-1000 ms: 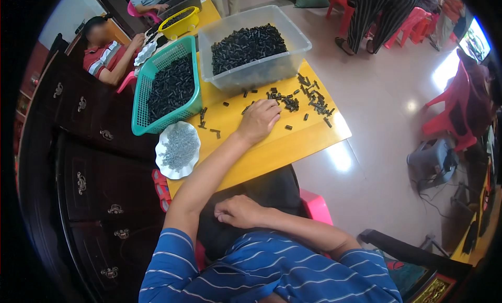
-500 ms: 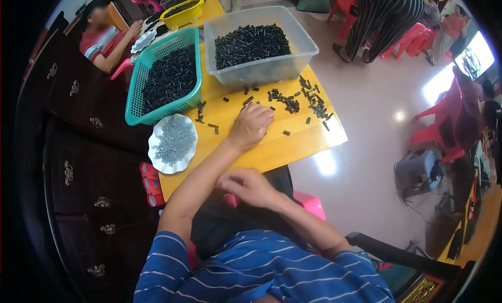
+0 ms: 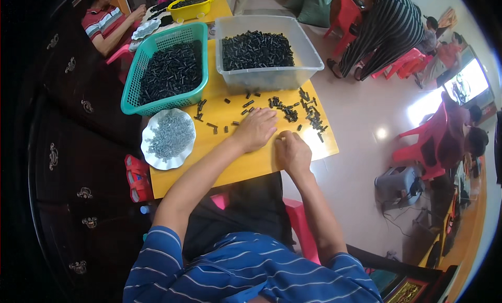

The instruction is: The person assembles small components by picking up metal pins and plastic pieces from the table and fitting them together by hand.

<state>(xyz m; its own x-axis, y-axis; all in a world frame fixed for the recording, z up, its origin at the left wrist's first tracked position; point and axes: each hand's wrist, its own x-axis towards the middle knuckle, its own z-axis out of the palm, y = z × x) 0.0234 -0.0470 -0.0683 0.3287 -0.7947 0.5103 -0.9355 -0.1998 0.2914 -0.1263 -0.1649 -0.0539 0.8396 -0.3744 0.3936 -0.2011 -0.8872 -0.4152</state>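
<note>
My left hand lies palm down on the yellow table, fingers stretched out beside small loose black cylindrical pieces. Whatever is under the palm is hidden. To its right, my right hand rests at the tabletop with fingers curled in; I cannot make out anything between them. Beyond the loose pieces stands a clear plastic bin full of black pieces. A teal slotted basket at left holds more. In front of the basket, a white scalloped plate carries many small clear pieces.
A yellow basin of black pieces sits farther back, near a seated person. Dark drawers line the left side. A pink stool is below me. Red chairs and a grey stool stand at right.
My right hand has moved from over my lap forward and right onto the table. The left hand has shifted slightly and its fingers look flatter. The view has shifted a little.
</note>
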